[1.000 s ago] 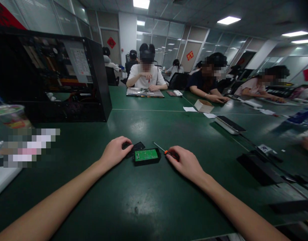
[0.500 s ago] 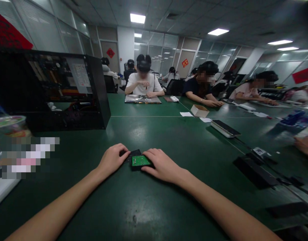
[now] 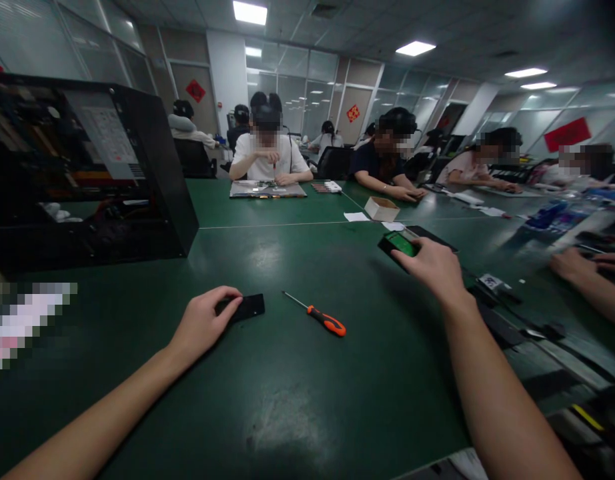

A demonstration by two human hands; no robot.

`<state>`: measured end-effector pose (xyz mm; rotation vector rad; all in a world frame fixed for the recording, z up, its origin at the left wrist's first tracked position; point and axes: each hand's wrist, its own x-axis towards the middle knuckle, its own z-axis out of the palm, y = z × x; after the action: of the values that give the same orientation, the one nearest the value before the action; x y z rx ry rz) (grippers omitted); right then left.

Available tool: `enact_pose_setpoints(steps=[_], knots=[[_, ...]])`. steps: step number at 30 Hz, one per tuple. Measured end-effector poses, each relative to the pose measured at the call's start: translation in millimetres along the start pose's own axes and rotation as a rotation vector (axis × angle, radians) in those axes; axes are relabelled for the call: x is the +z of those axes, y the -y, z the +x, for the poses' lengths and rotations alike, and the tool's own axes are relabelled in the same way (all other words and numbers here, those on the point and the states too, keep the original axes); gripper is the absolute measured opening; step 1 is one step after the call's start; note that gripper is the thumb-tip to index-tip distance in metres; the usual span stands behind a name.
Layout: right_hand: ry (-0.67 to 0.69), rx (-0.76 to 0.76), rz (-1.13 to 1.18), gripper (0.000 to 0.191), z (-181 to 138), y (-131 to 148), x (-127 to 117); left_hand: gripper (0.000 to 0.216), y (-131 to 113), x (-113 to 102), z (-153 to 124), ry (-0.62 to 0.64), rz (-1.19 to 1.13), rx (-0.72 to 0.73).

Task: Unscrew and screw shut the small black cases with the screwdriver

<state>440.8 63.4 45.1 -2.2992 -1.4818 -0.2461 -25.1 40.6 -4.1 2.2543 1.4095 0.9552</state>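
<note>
Both hands are pinching: left hand (image 3: 201, 319) a black cover (image 3: 250, 307), right hand (image 3: 436, 268) an open case (image 3: 386, 249), held above the table (image 3: 212, 407). If this hold slackens, the case could drop, damaging its green board (image 3: 401, 244).

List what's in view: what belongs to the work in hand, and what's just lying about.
In hand:
- open black case, in the right hand
- flat black piece, in the left hand
- screwdriver, probably

Lying about:
- computer tower
- small box
- white paper
</note>
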Motion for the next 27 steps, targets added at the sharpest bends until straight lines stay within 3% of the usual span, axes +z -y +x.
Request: enact_pose_setpoints(steps=[3,6,10,13,17,20,22,23,27], knots=[[0.096,0.248,-0.100,0.058,14.3,-48.2,4.8,0.028,-6.1,2.4,-2.8,0.035,-0.121,-0.078],[0.130,0.341,-0.103,0.048,15.8,-77.4,9.7,0.030,-12.6,5.5,-5.6,0.067,-0.207,-0.114],[0.172,0.388,-0.068,0.034,14.9,-88.8,15.2,0.028,-20.7,9.0,-8.3,0.120,-0.278,-0.108],[0.130,0.338,-0.016,0.035,15.2,-76.5,14.5,0.027,-27.7,11.1,-10.8,0.162,-0.337,-0.112],[0.003,0.027,0.156,0.044,1.9,-19.7,12.6,0.028,-37.2,15.9,-15.9,0.201,-0.425,-0.125],[0.029,-0.316,0.371,0.041,-36.1,44.3,16.3,0.026,-41.2,20.2,-19.4,0.224,-0.469,-0.122],[0.177,-0.674,0.665,0.039,-72.5,83.1,19.0,0.024,-42.0,21.8,-20.4,0.228,-0.478,-0.121],[0.256,-0.783,0.732,0.038,-91.0,98.8,19.7,0.023,-42.0,22.2,-20.5,0.225,-0.486,-0.122],[0.494,-0.922,0.813,0.033,-141.0,131.9,17.4,0.017,-41.2,21.7,-20.1,0.221,-0.560,-0.150]])
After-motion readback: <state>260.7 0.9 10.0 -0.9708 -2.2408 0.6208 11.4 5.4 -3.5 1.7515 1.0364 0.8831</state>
